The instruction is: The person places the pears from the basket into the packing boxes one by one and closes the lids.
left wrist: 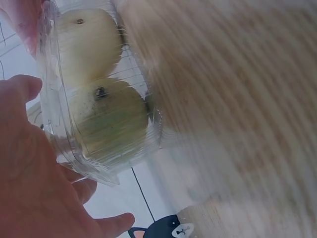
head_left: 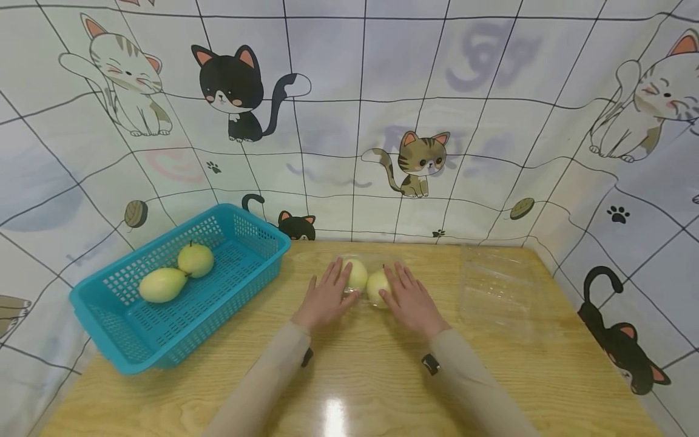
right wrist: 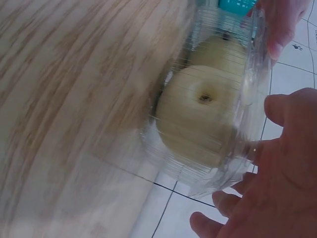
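Note:
A clear plastic clamshell box (head_left: 364, 303) sits on the table in front of me, its lid over two pale yellow-green pears. In the left wrist view one pear (left wrist: 91, 47) lies beside the other pear (left wrist: 115, 130), both seen through the ribbed wall. My left hand (head_left: 326, 298) rests on the box's left end with its fingers spread. On the right end, my right hand (head_left: 413, 301) lies over the lid, fingers extended across the edge. The right wrist view shows its fingertips (right wrist: 205, 226) around the rim of the box.
To the left stands a blue slatted basket (head_left: 229, 309) with two more pears (head_left: 162, 285) in it. Another clear plastic container (head_left: 497, 291) lies on the right side of the wooden table (head_left: 382, 388). A cat-printed cloth (head_left: 333, 73) hangs behind.

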### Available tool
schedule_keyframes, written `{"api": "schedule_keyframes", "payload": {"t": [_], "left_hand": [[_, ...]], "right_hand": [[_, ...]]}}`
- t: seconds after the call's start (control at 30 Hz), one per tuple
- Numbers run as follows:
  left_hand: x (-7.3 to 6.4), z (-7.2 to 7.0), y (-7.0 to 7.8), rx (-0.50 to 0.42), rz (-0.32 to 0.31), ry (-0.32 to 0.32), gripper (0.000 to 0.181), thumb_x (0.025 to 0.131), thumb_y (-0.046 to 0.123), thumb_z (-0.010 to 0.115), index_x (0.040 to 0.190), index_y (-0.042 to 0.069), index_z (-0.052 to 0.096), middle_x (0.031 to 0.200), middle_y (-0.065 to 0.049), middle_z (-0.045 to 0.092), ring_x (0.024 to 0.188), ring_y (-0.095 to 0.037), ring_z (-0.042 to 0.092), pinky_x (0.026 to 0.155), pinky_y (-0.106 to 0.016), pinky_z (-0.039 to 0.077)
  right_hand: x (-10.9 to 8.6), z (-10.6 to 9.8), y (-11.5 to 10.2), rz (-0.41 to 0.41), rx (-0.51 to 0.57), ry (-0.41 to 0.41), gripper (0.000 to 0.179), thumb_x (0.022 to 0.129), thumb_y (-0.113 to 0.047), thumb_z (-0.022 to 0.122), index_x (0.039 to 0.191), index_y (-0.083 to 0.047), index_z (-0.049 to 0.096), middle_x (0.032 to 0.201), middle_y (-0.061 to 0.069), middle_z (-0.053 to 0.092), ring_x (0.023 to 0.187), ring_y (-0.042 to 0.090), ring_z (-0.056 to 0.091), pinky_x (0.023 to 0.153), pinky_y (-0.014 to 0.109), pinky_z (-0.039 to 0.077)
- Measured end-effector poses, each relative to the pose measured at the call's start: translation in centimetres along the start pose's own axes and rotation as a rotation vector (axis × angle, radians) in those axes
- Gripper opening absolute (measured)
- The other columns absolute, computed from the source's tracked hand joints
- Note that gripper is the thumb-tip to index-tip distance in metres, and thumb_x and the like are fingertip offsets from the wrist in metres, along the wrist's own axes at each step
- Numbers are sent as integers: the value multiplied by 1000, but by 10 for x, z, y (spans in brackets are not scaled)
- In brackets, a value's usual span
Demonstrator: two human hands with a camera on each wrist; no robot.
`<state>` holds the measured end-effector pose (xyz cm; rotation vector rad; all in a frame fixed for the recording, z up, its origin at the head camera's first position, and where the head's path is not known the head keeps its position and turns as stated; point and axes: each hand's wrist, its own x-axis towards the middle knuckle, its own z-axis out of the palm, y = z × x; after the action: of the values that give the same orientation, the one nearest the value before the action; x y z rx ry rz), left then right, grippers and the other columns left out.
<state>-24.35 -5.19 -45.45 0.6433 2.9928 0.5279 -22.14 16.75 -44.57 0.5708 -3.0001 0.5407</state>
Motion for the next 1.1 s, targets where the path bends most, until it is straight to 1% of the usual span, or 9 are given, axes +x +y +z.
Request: {"api": "schedule_keyframes", "payload": {"t": [0.23, 0.37, 0.57, 0.67, 0.8, 1.0, 1.1], "left_hand": [[14, 1, -6, -4, 0, 10, 71, 101, 50, 39, 155, 10, 18, 160, -14, 9, 145, -30, 9, 108, -64, 18], [23, 0, -9, -23, -9, 0, 71, 101, 50, 39, 155, 11, 17, 160, -14, 7, 145, -29, 7, 108, -65, 17], [39, -3, -15, -51, -8, -6, 70, 101, 47, 41, 155, 9, 19, 159, -16, 9, 145, -31, 9, 107, -66, 18], [45, -3, -18, -48, -11, -20, 70, 100, 47, 41, 155, 9, 18, 160, -16, 8, 145, -31, 9, 107, -66, 18], [53, -4, -21, -34, -22, -29, 71, 100, 49, 39, 155, 10, 16, 160, -14, 7, 145, -30, 8, 108, -65, 16], [66, -2, -25, -16, -5, -10, 72, 100, 52, 38, 155, 11, 16, 160, -13, 7, 145, -29, 8, 107, -67, 17], [71, -1, -28, -18, -12, -2, 72, 100, 50, 39, 155, 11, 16, 160, -13, 7, 145, -29, 9, 106, -67, 17]], "right_hand": [[13, 6, 9, -11, 17, 24, 62, 105, -39, 36, 152, -2, 22, 156, 21, 9, 141, 43, 14, 111, 56, 18], [23, 7, 16, -29, 15, 33, 62, 105, -40, 35, 152, -2, 22, 156, 21, 8, 141, 43, 14, 111, 56, 18], [37, 7, 22, -36, 24, 45, 61, 104, -39, 37, 151, -1, 25, 156, 23, 12, 141, 43, 15, 111, 56, 20], [43, 9, 26, -36, 12, 40, 62, 105, -40, 35, 151, -1, 24, 156, 24, 13, 141, 44, 15, 111, 56, 20], [51, 10, 30, -35, -8, 31, 63, 105, -42, 32, 153, -2, 21, 157, 23, 10, 142, 42, 13, 112, 55, 18], [60, 8, 35, -28, 7, 46, 62, 104, -40, 35, 152, -2, 23, 157, 23, 11, 143, 39, 11, 113, 54, 18], [65, 6, 35, -26, 13, 37, 63, 104, -41, 35, 153, -3, 21, 157, 22, 10, 143, 38, 10, 113, 52, 17]]}}
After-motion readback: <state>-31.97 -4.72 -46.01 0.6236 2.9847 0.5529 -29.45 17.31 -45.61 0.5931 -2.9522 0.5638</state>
